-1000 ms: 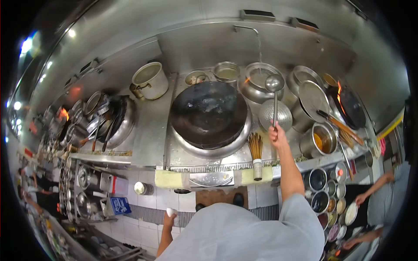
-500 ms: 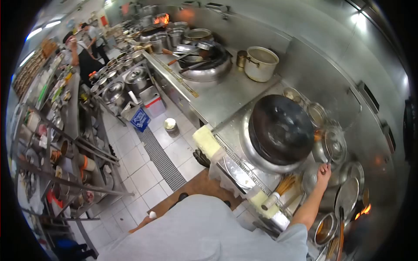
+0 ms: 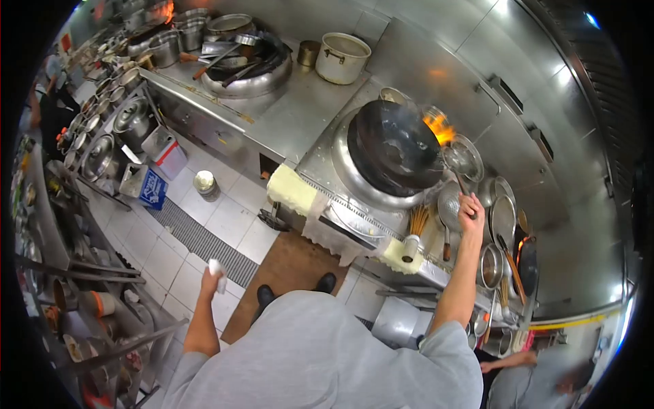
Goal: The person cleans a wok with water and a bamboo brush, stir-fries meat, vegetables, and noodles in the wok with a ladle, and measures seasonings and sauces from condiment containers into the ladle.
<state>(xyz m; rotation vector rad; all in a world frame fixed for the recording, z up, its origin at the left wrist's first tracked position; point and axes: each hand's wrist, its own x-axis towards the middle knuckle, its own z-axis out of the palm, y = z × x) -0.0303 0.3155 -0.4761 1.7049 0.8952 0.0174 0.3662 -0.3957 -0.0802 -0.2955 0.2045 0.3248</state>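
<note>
My right hand (image 3: 471,213) is closed round the handle of a ladle (image 3: 458,176), whose bowl end reaches toward a metal pot (image 3: 464,155) behind the wok. My left hand (image 3: 212,278) hangs low over the floor, wrapped round a white cloth (image 3: 216,267). The large dark wok (image 3: 395,146) sits tilted on its round steel burner ring (image 3: 344,167). Orange flame (image 3: 439,128) shows just beyond the wok's right edge. Below the ladle lie a perforated strainer (image 3: 449,204) and a bamboo brush (image 3: 418,221).
A white-grey pot (image 3: 343,60) stands at the back of the counter (image 3: 286,112). A second wok station (image 3: 255,78) is further left. On the floor are a can (image 3: 206,185) and a blue box (image 3: 151,188). A co-worker's arm (image 3: 511,361) shows at lower right.
The view has swung left, then partly back. My right hand still holds the ladle, which has moved from upright to slanting toward the pot. Flame now shows beside the wok.
</note>
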